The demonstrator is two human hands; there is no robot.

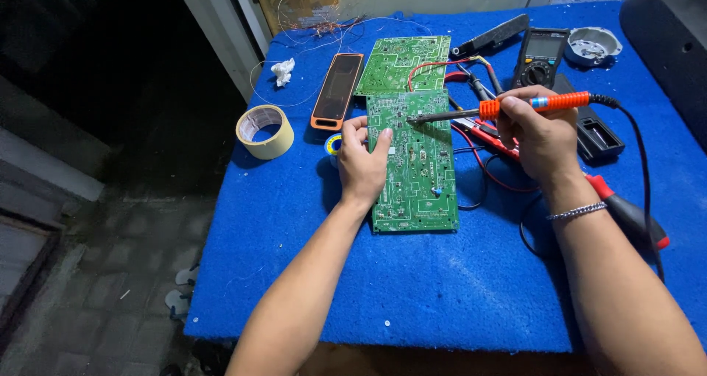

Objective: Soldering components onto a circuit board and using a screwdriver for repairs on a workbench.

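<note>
A green circuit board (pixel 421 171) lies on the blue mat (pixel 412 280). My left hand (pixel 362 162) grips the board's left edge, thumb on top. My right hand (pixel 539 134) holds an orange-handled soldering iron (pixel 515 106). The iron's metal tip touches the board near its upper middle. A silver bracelet sits on my right wrist. A second green circuit board (pixel 403 63) lies just behind the first.
A roll of tape (pixel 264 131) and an orange-edged black case (pixel 337 90) lie left of the boards. A multimeter (pixel 541 55) with red and black leads, a black box (pixel 596 134), a red-handled tool (pixel 626 210) and a small round dish (pixel 593 44) are at the right. Thin wire lies at the back.
</note>
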